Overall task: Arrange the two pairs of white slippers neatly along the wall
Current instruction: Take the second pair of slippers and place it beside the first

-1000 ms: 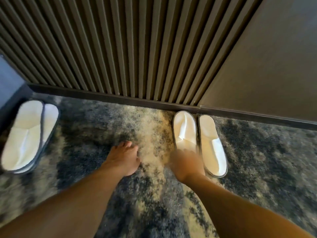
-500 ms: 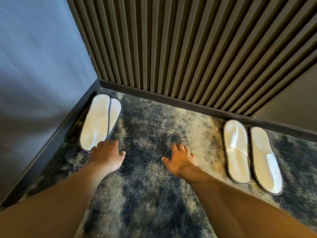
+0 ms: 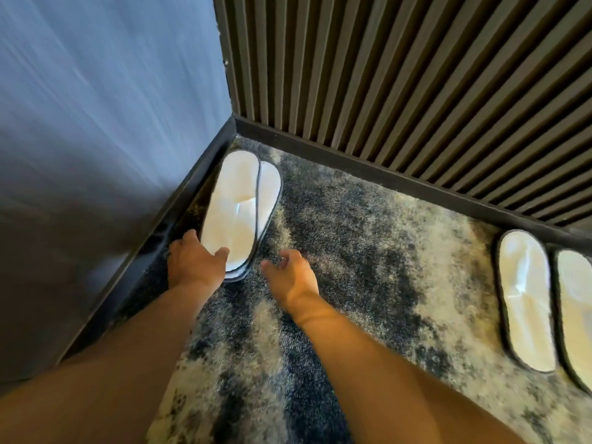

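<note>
One pair of white slippers [image 3: 238, 206] lies in the corner, one slipper stacked partly over the other, beside the left wall's skirting. My left hand [image 3: 195, 259] is at that pair's near end, fingers apart, thumb resting on the top slipper's edge. My right hand [image 3: 290, 272] hovers open just right of the same pair, touching nothing. The second pair of white slippers [image 3: 525, 302] lies side by side at the far right, heels by the slatted wall [image 3: 400, 75]; its right slipper is cut off by the frame edge.
A blue-grey wall [image 3: 96, 107] rises on the left and meets the dark slatted wall in a corner. Dark skirting [image 3: 368, 169] runs along both. The floor is a mottled dark-and-cream carpet [image 3: 352, 251], open between the two pairs.
My view swung left toward the corner. Both hands left the right-hand pair and travelled left; my left hand now touches the stacked pair's near end, my right hand is beside it.
</note>
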